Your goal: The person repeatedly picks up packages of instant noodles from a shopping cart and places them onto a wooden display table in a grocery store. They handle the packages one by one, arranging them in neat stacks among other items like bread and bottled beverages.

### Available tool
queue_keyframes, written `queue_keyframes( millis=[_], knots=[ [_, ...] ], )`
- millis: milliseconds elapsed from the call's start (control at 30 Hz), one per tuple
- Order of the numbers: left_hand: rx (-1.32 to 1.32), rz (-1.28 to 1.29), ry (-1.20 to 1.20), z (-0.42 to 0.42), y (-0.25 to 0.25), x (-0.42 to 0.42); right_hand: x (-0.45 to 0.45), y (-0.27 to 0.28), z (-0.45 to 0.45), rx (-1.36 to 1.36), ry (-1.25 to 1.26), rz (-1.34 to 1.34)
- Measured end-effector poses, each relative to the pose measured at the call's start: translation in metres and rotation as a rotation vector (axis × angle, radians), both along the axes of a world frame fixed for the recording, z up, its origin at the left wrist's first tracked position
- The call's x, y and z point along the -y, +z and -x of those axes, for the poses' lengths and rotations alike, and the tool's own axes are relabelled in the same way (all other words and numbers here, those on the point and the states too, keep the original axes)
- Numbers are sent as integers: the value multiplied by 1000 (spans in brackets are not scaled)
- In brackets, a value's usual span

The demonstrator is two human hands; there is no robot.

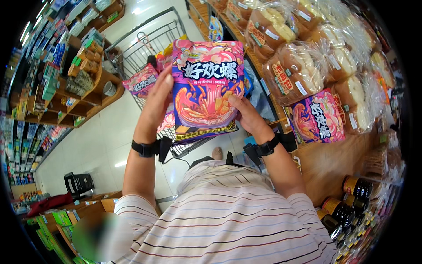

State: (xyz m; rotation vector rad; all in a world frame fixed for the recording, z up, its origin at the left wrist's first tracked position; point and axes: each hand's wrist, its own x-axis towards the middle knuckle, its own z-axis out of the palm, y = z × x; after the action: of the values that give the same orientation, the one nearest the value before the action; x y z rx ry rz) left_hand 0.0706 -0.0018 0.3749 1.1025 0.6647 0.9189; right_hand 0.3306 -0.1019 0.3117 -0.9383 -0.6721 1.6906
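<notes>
Both hands hold up a pink and purple bag of instant noodles (207, 89), its printed front showing a bowl. At its left edge lies my left hand (160, 94), the fingers partly behind it. My right hand (245, 112) grips the lower right edge, thumb on the front. Beneath the bag stands a metal shopping cart (150, 36) with similar pink packs (143, 81) in it. On the wooden shelf to the right, another pink noodle bag (318, 118) leans against wrapped bread loaves (291, 72). Each wrist wears a black strap.
Wooden shelving (95, 105) with jars and cans stands at the left. Bottles of dark liquid (338, 209) stand at the lower right. White hooks stick out from the edge of the wooden display table (313, 161). A black basket-like object (79, 183) is at the lower left.
</notes>
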Motion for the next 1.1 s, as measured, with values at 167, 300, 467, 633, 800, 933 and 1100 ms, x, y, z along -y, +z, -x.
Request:
queue_keyframes(
  millis=[167,300,467,633,800,933,1100],
  knots=[
    [-37,161,-42,-24,-29,28,4,-4,-7,-23,-67,-24],
    [-22,220,-87,-34,-39,27,12,-12,-14,15,-164,-66],
    [17,198,-119,-51,-36,28,23,-4,-21,74,-243,-93],
    [-145,-13,-64,-70,-33,29,33,10,-32,162,-357,-171],
    [-217,-216,77,-96,-43,49,48,54,-34,378,-404,-194],
    [263,176,-153,-112,-25,48,76,99,-35,425,-279,-359],
    [400,308,-260,-127,-9,77,108,148,-26,948,-53,-814]
  ],
)
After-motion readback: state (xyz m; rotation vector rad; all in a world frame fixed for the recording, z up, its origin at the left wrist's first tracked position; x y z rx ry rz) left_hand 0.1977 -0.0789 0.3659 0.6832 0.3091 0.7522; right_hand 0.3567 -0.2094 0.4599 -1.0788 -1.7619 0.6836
